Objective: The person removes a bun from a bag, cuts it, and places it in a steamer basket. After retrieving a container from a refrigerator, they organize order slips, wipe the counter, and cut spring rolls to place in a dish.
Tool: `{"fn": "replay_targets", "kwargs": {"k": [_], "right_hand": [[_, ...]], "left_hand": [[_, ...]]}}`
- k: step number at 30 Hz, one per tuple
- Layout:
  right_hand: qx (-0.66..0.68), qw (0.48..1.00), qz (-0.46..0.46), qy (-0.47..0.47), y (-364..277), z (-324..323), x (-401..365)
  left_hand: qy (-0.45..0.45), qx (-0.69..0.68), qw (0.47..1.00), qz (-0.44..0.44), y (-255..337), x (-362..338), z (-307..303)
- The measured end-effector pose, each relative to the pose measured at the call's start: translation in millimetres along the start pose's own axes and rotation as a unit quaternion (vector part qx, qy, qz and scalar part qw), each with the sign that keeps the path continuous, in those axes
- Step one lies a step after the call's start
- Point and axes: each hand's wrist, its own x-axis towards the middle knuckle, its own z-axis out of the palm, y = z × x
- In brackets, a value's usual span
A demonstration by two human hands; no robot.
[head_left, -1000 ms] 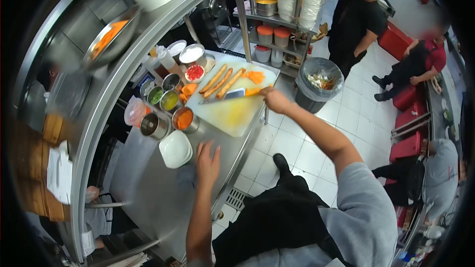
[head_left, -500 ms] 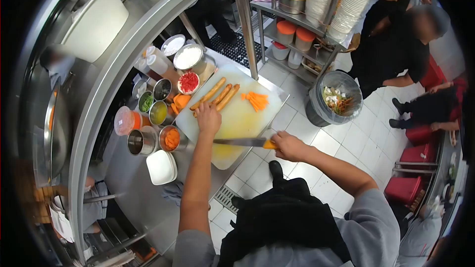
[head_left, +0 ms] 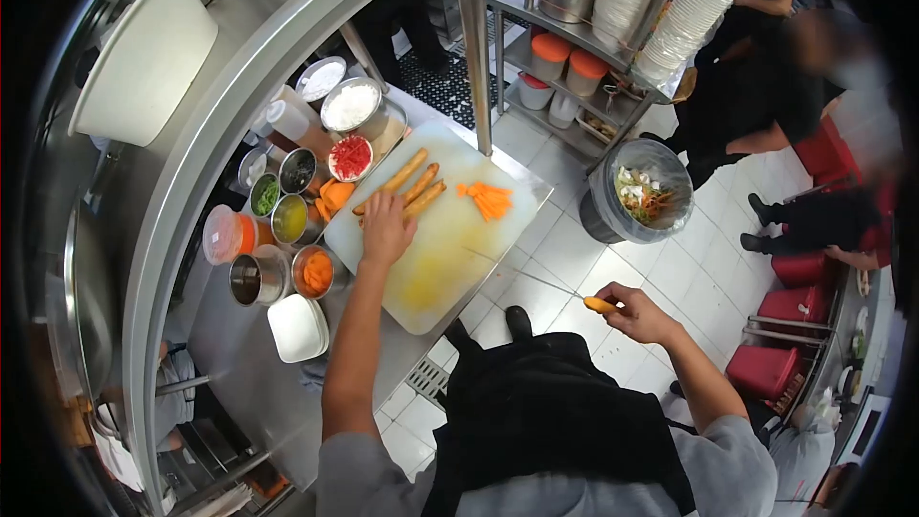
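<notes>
Three long golden-brown fried rolls [head_left: 423, 199] lie side by side on the white cutting board [head_left: 421, 311], which is stained yellow. My left hand [head_left: 385, 235] rests on the near ends of the rolls, its fingers bent over them and hiding those ends. In my right hand [head_left: 639, 314] is a knife [head_left: 595, 304] with a yellow handle, held off the board's right edge. Its thin blade points left over the board and is seen nearly edge-on. A small pile of orange sticks [head_left: 486, 199] lies on the board to the right of the rolls.
Left of the board stand several metal tins, a bowl of red bits [head_left: 350, 158], a bowl of white food [head_left: 350, 105] and white square dishes [head_left: 295, 328]. A lined bin [head_left: 639, 193] stands on the floor at right. Co-workers stand beyond it.
My right hand has moved right and slightly down with the knife, and the blade has turned from flat-on to edge-on. My left hand stays on the rolls. The whole view has shifted slightly.
</notes>
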Motion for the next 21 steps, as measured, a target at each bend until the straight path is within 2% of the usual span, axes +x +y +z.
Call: {"fn": "replay_targets", "kwargs": {"k": [2, 3, 5, 6, 8, 10, 12, 16, 18, 19, 21], "right_hand": [[0.019, 0.999, 0.014, 0.029, -4, 2, -7], [0.017, 0.999, 0.017, 0.034, -8, 5, -8], [0.106, 0.989, 0.056, 0.085, -18, 15, -4], [0.100, 0.990, 0.057, 0.087, -17, 21, 6], [0.020, 0.981, -0.026, 0.192, -12, 39, 33], [-0.008, 0.982, 0.002, 0.188, -43, 45, 63], [-0.045, 0.974, -0.059, 0.212, -46, 57, 104], [-0.108, 0.964, -0.091, 0.224, -49, 82, 175], [-0.132, 0.961, -0.101, 0.220, -47, 91, 193], [-0.143, 0.961, -0.103, 0.215, -47, 94, 197], [-0.157, 0.960, -0.106, 0.204, -48, 100, 201]], "left_hand": [[0.095, -0.016, 0.995, -0.005, 17, 14, -27], [0.097, -0.021, 0.995, -0.001, 12, 20, -22], [0.004, -0.042, 0.998, -0.053, -2, 32, -8], [0.008, -0.046, 0.997, -0.054, -3, 36, -8], [-0.062, -0.074, 0.994, -0.060, -4, 34, -9], [-0.072, -0.066, 0.992, -0.076, 3, 15, -7], [-0.081, -0.056, 0.991, -0.088, 15, -4, -7], [-0.068, -0.100, 0.986, -0.116, 31, -49, -14], [0.056, -0.062, 0.992, -0.090, 33, -69, -17], [0.055, -0.063, 0.992, -0.096, 33, -81, -18], [0.119, -0.044, 0.980, -0.152, 29, -99, -18]]}}
